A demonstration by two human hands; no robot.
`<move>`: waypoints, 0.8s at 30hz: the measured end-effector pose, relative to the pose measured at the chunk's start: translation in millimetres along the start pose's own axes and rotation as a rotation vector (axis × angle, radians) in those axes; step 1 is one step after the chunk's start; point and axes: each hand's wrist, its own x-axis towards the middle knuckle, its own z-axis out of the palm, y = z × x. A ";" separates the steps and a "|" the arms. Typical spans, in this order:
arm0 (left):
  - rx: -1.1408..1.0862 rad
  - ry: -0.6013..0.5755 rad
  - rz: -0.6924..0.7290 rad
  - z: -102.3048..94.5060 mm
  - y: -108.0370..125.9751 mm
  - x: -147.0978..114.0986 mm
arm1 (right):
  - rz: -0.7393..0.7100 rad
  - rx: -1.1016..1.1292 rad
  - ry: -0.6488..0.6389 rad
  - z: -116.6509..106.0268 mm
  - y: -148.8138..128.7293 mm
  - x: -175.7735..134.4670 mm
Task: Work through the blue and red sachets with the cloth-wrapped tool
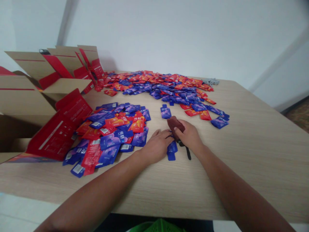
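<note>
My right hand (190,135) is closed around a brown hand-held tool (175,126) with a black strap that hangs down beside the hand; its exact kind I cannot make out. The tool stands over a blue sachet (172,151) lying on the table and hides the upper part of it. My left hand (155,148) rests flat on the table with fingers stretched out, their tips at the sachet's left edge and close to the tool. Just beyond both hands lies a single blue sachet (165,112).
To the left, blue and red sachets (116,135) spread in a loose heap before an open red carton (60,129). More open cartons (72,61) stand behind it. A long pile of sachets (159,83) lines the table's back, with a grey crumpled item (211,81) at its right end.
</note>
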 end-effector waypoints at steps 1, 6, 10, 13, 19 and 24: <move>0.010 0.004 -0.011 -1.0 0.5 -0.2 | 0.007 0.009 0.023 0.3 0.1 -0.1; 0.075 0.023 -0.096 -9.4 3.9 -1.2 | 0.017 0.023 0.035 -0.1 -1.2 -0.5; 0.125 0.037 -0.164 -12.2 4.7 -1.9 | 0.006 0.043 0.051 -1.5 -3.7 -0.6; 0.143 0.043 -0.207 -10.5 3.6 -2.1 | 0.007 0.056 0.093 -2.7 -5.6 -0.6; 0.107 0.052 -0.277 -5.9 2.1 -1.2 | -0.031 0.106 0.027 -4.3 -8.5 -2.4; 0.060 0.042 -0.288 -5.8 2.9 -0.7 | -0.124 0.113 -0.122 -1.8 -9.9 -3.9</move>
